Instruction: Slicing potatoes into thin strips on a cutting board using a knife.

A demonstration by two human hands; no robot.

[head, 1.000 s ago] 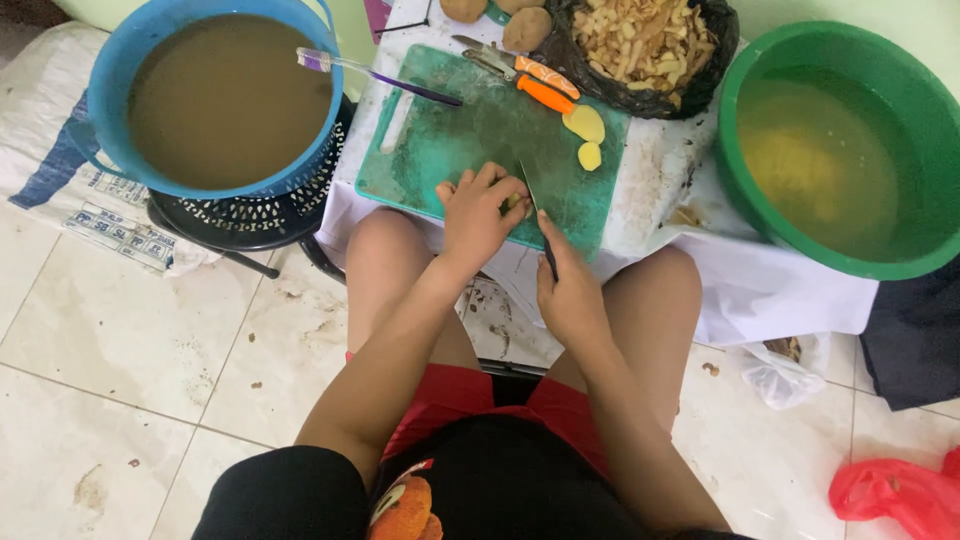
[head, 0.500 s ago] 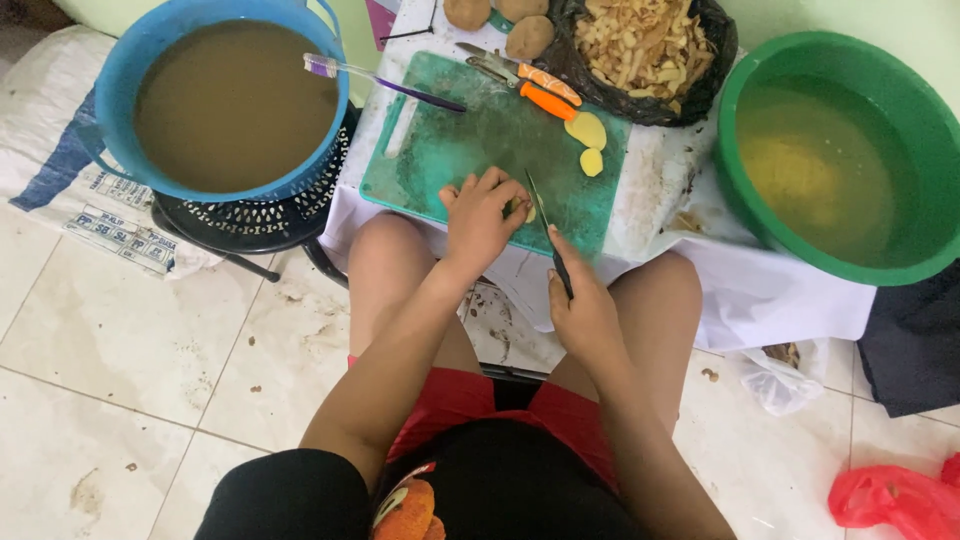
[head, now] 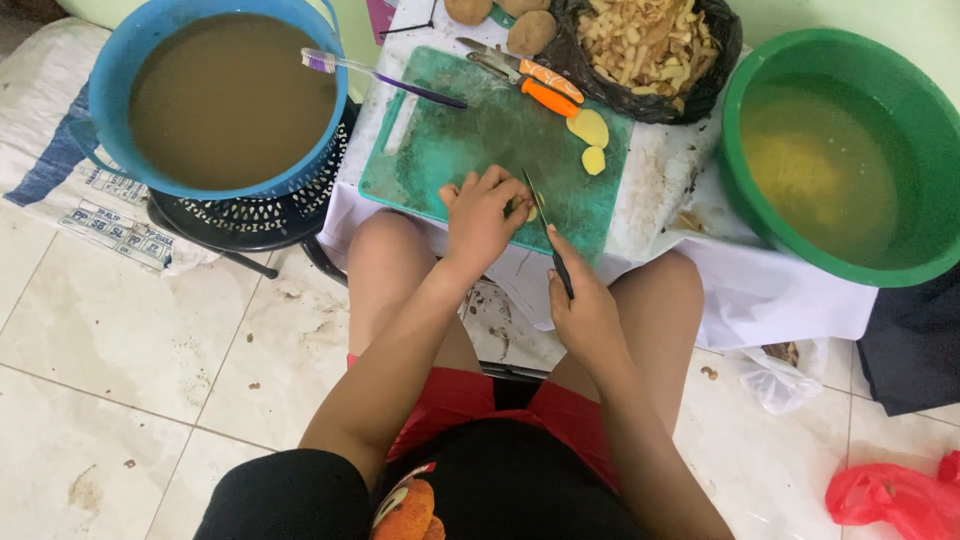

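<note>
Head view: left hand [head: 482, 215] pins a small potato piece [head: 519, 209] on the green cutting board [head: 440, 150]; right hand [head: 583, 310] grips a knife [head: 545, 228] tightly, blade beside it.

right hand [head: 585, 310] drawn back, knife [head: 548, 235] tilted toward body

Left hand [head: 483, 215] pins potato piece [head: 518, 208] on green cutting board [head: 450, 150]; right hand [head: 583, 308] holds knife [head: 545, 232], blade against piece. Blue basin [head: 140, 60] at 10 o'clock, green basin [head: 760, 80] at 2 o'clock.
</note>
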